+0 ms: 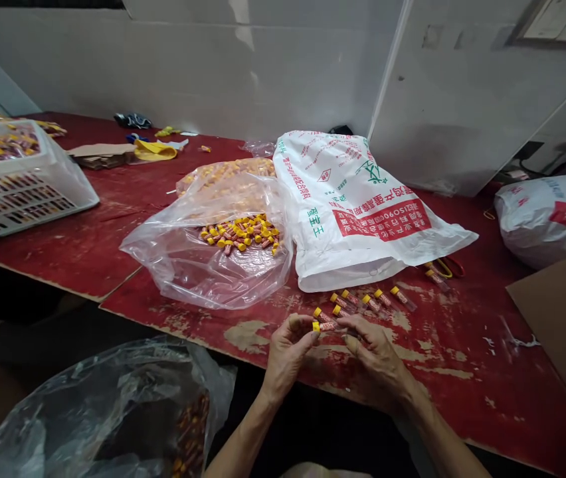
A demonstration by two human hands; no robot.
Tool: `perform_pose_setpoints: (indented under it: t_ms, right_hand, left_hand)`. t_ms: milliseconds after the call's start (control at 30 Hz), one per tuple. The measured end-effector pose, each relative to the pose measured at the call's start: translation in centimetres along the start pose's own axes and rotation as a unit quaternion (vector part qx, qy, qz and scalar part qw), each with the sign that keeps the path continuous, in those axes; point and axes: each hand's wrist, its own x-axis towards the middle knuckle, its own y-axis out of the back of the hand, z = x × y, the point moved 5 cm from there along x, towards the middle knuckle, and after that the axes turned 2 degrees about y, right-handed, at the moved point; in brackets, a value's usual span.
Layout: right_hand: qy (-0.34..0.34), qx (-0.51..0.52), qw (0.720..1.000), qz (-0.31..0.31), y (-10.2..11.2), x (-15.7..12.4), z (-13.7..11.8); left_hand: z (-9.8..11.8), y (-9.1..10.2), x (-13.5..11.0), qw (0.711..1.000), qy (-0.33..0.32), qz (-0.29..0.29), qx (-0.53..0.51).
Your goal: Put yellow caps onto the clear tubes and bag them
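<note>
Yellow-capped tube (325, 326) lay crosswise, lower centre, cap pinched by left hand (287, 355) (right hand (377, 364) clasped its tail).

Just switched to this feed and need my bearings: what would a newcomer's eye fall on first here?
The left hand and right hand together pinch a yellow-capped tube at the near edge of the worn red table, with a short row of tubes lying just beyond. Behind them, a clear bag holds a heap of yellow-capped pieces, beside a white printed sack.
</note>
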Motion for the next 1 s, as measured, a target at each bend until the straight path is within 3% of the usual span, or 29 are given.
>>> perform_pose_setpoints:
  t_ms: [333, 667, 833, 1000]
  right_hand:
    - [-0.075, 0.082, 0.994, -0.001, -1.1, -1.2, -0.4]
    - [0.043, 0.067, 0.996, 0.047, -1.5, -1.4, -1.7]
    - [0.045, 0.066, 0.997, 0.014, -1.8, -1.5, -1.9]
    - [-0.002, 0.085, 0.996, -0.004, -2.3, -1.5, -2.0]
  left_hand:
    - [-0.9, -0.4, -1.2, 1.000, 0.017, -0.008, -0.021]
    - [-0.7, -0.1, -2.5, 0.999, -0.022, -0.017, -0.022]
    - [-1.1, 0.4, -3.0, 0.998, -0.012, 0.017, -0.067]
    - [-1.3, 0.9, -2.9, 0.999, -0.003, 0.017, -0.039]
